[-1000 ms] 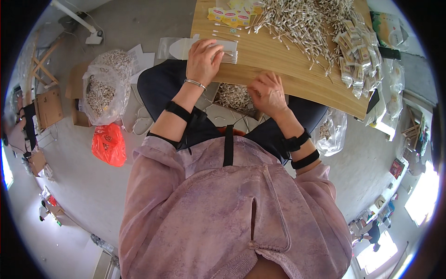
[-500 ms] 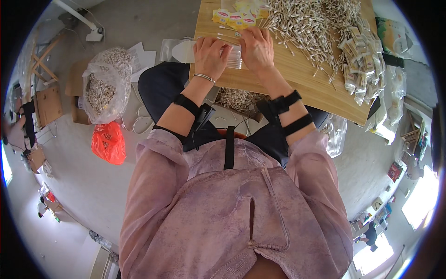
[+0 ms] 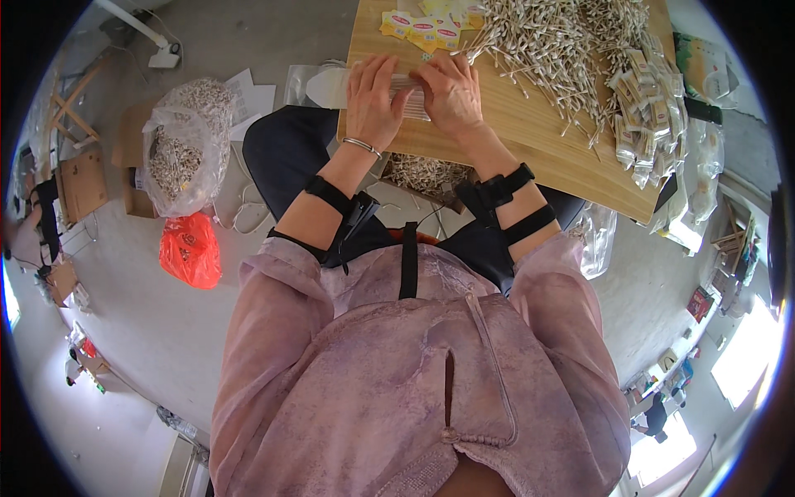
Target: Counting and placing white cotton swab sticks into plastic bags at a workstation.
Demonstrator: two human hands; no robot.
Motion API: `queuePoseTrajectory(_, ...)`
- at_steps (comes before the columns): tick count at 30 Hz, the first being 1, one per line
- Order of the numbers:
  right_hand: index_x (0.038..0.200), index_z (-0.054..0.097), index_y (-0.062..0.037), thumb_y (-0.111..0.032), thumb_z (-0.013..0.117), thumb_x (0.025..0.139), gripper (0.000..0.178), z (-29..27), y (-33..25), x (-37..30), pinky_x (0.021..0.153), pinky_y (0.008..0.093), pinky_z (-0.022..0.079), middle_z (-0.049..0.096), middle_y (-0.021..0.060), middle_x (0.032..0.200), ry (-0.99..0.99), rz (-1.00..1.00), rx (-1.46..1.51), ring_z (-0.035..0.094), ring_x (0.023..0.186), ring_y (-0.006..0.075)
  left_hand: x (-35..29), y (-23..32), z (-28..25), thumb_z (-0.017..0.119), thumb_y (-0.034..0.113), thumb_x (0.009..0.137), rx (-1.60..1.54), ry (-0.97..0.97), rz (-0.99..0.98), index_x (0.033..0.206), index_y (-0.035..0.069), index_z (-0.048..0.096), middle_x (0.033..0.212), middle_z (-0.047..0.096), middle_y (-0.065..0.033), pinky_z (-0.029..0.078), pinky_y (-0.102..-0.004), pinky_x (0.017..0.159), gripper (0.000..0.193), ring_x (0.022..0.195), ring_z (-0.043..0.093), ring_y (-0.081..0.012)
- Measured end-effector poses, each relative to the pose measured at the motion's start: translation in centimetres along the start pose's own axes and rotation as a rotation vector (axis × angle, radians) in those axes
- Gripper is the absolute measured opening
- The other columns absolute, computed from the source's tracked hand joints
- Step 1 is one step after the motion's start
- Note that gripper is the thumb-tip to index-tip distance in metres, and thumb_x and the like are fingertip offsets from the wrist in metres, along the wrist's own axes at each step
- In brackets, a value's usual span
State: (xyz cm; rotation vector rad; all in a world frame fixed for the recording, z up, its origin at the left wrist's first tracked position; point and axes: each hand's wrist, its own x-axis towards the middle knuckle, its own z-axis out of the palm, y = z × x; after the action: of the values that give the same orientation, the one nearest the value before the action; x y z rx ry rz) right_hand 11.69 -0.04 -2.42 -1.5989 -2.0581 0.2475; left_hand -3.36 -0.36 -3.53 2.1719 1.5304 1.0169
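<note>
A clear plastic bag point(image 3: 419, 109) with a row of parallel cotton swabs lies at the near edge of the wooden table, its flat end sticking out to the left. My left hand point(image 3: 375, 101) is closed over the bag's left part, thumb stretched toward the swabs. At the bag's right end, my right hand point(image 3: 450, 93) has its fingers curled and pinched on the plastic. The fingertips are partly hidden. Just beyond my hands lie several yellow and white printed cards point(image 3: 424, 31). Loose cotton swabs point(image 3: 551, 50) are heaped to the right of them.
Filled swab packs point(image 3: 650, 116) are piled at the right of the wooden table point(image 3: 530, 149). Below its near edge a box of swabs point(image 3: 426, 174) stands between my legs. On the floor at left are a clear sack of swabs point(image 3: 178, 161) and a red plastic bag point(image 3: 190, 253).
My right hand has shifted slightly left and down, its fingers curling in toward the bag. My left hand's fingers have spread a little over the plastic. The hands are closer together.
</note>
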Motion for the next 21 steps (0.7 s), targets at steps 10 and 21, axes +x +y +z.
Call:
queuePoseTrajectory(10,0.086,0.067,-0.0143,-0.012,0.068,0.074,0.013,-1.0,-0.7,-2.3,0.08,0.0396,0.039,0.059,0.0007,0.092,0.095,-0.001,0.015,0.051,0.095,0.0252,-0.2,0.2,-1.1,0.049,-0.002,0.087,-0.279,0.054,-0.043,0.12,0.004,0.052,0.11,0.061,-0.0165,0.044,-0.0415,0.095,0.034,0.108,0.055,-0.0355)
queuePoseTrajectory(21,0.084,0.066,-0.014,-0.012,0.066,0.075,0.009,-1.6,0.1,-0.6,0.08,0.0393,0.041,0.06,0.0021,0.091,0.095,0.044,-0.03,0.051,0.093,0.026,-0.6,0.4,-0.1,0.034,0.024,0.101,-0.633,0.261,-0.192,0.128,-0.001,0.046,0.126,0.055,-0.0154,0.043,-0.0288,0.092,0.038,0.117,0.053,-0.0238)
